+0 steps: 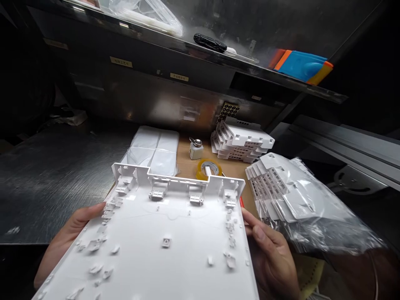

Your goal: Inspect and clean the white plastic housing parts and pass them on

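I hold a large white plastic housing panel (168, 246) flat in front of me, its inner side up with small clips and bosses. My left hand (62, 241) grips its left edge from beneath, fingers mostly hidden under the panel. Along the right edge, my right hand (271, 258) clasps it with the thumb lying on the rim. A red-tipped item (241, 202) shows just behind the panel's right corner.
A clear bag of white plastic parts (300, 204) lies to the right. Behind are a stack of white parts (242, 141), a yellow tape roll (208, 168), a small dispenser bottle (196, 148), white packets (154, 152), a metal shelf (193, 46) with blue-orange items (301, 66).
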Tool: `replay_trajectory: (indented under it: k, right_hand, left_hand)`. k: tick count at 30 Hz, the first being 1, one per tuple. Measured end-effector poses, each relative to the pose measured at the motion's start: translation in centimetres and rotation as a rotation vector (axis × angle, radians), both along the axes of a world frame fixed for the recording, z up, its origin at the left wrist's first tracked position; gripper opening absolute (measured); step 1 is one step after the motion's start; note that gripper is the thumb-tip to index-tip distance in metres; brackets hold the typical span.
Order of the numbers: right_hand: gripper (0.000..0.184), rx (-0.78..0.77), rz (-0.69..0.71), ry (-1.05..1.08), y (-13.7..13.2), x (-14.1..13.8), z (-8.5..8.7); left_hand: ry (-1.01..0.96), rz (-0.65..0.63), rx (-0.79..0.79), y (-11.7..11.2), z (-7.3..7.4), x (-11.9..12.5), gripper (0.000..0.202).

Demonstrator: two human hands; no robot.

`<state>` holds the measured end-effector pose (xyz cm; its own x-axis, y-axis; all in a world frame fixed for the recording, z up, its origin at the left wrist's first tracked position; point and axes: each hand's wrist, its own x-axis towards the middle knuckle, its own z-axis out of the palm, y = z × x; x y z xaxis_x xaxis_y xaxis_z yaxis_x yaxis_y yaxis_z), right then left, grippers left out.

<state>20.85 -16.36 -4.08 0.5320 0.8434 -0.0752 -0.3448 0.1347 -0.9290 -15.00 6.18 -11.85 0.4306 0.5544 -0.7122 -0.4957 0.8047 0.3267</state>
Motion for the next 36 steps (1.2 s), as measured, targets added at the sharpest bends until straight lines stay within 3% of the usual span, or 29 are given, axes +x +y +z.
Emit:
replay_trajectory:
  k: [3, 6, 9, 12, 15, 18, 21, 23, 27, 31, 33, 36]
  right_hand:
    - [0.036, -0.026, 0.022, -0.004, 0.2, 0.3, -0.4]
    - [0.04, -0.048, 0.02, -0.02, 0.8, 0.2, -0.6]
    - [0.039, -0.082, -0.009, -0.069, 1.5, -0.3, -0.6]
    - [0.039, -0.11, -0.016, -0.083, 1.7, -0.5, -0.7]
    - [0.042, -0.151, 0.02, -0.145, 2.0, 0.5, -1.3]
    - [0.053, -0.307, -0.065, -0.463, 2.9, 3.0, -3.0]
    - [0.067, -0.569, -0.203, -0.932, 4.2, 5.8, -6.0]
    - [0.073, -0.687, -0.213, -1.083, 4.8, 7.1, -8.2]
    - [0.077, -0.758, -0.259, -1.133, 5.3, 8.1, -11.3]
    - [0.079, -0.804, -0.317, -1.164, 5.3, 8.6, -12.5]
    - [0.08, -0.834, -0.317, -1.171, 5.3, 9.2, -12.8]
    - [0.079, -0.867, -0.28, -1.179, 5.1, 10.5, -13.2]
  left_hand:
    - [0.045, 0.013, 0.063, -2.4, 2.2, 1.7, 0.055]
    - [0.028, 0.103, 0.135, -3.8, 3.7, 3.6, 0.043]
    - [-0.051, 0.066, 0.108, -4.0, 3.9, 4.4, 0.032]
    - [-0.123, 0.074, 0.177, -3.9, 3.4, 4.1, 0.036]
    - [-0.199, 0.068, 0.195, -3.8, 3.9, 4.5, 0.037]
    - [-0.307, -0.027, 0.141, -3.8, 5.3, 6.0, 0.046]
    - [-0.427, -0.118, 0.109, -3.8, 6.3, 7.0, 0.057]
    - [-0.456, -0.123, 0.101, -3.9, 6.4, 7.0, 0.059]
    - [-0.375, -0.081, 0.086, -3.9, 5.4, 5.9, 0.058]
    - [-0.254, -0.001, 0.113, -3.2, 4.3, 4.7, 0.051]
    - [-0.257, 0.012, 0.137, -3.1, 4.5, 5.2, 0.05]
    - [-0.352, 0.001, 0.185, -3.7, 6.3, 7.3, 0.054]
